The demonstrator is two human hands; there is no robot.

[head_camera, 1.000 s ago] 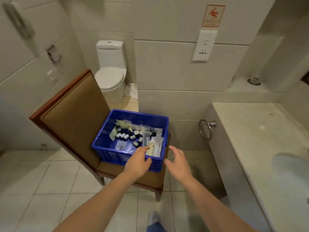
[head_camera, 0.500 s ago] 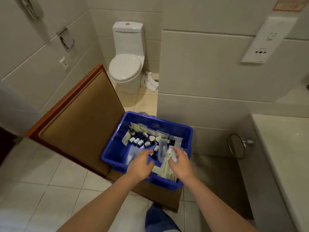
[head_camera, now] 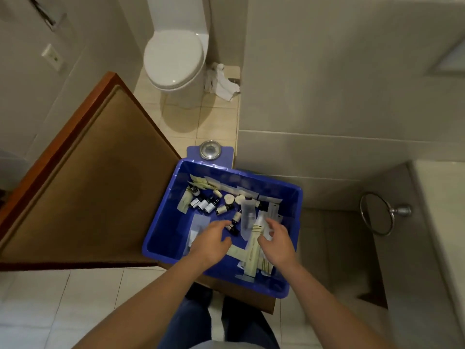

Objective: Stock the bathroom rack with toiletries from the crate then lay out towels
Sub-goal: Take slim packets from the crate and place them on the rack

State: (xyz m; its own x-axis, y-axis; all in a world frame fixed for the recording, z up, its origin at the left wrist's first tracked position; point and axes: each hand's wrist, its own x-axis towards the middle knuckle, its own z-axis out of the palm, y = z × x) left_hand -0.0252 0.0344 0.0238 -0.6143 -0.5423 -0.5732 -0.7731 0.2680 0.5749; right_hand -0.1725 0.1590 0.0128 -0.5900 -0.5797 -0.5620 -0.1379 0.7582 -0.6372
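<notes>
A blue plastic crate sits on the seat of a brown chair. Inside lie several small dark bottles, round white pieces, clear sachets and pale paper packets. Both of my hands are down inside the crate. My left hand reaches forward, its fingertips at a small dark bottle, with no visible grip on it. My right hand hovers over the pale packets with loosely curled fingers and holds nothing that I can see. No rack or folded towels are in view.
A white toilet stands at the back, with a crumpled white cloth on the floor beside it. A blue scale lies behind the crate. On the right are a chrome towel ring and a pale stone counter.
I have stepped closer and tilted the view down over the crate. Both hands went from above its near rim to inside it, over the contents.
</notes>
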